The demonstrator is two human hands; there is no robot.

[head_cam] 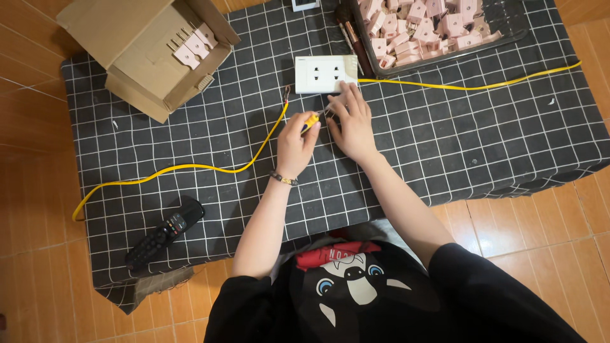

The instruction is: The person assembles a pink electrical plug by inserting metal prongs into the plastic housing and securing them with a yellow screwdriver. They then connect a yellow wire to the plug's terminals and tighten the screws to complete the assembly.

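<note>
The left hand [295,146] has its grip closed around a small yellow-handled screwdriver [311,121]. The right hand [353,124] lies with fingers loosely spread, fingertips touching the smooth white socket plate [324,74], perhaps pinching something small. Both sit near the far edge of the checked black cloth [476,140].

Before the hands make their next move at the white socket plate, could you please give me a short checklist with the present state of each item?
1. Left hand grips the yellow-handled screwdriver: ok.
2. Right hand steadies the white socket plate: ok, fingers touch its lower edge.
3. Screwdriver tip seated on a screw: cannot tell, hidden by fingers.
4. Yellow cable end near the plate: ok, bare end lies apart, left of the plate.
5. Plate flat on the checked cloth: ok.
</note>
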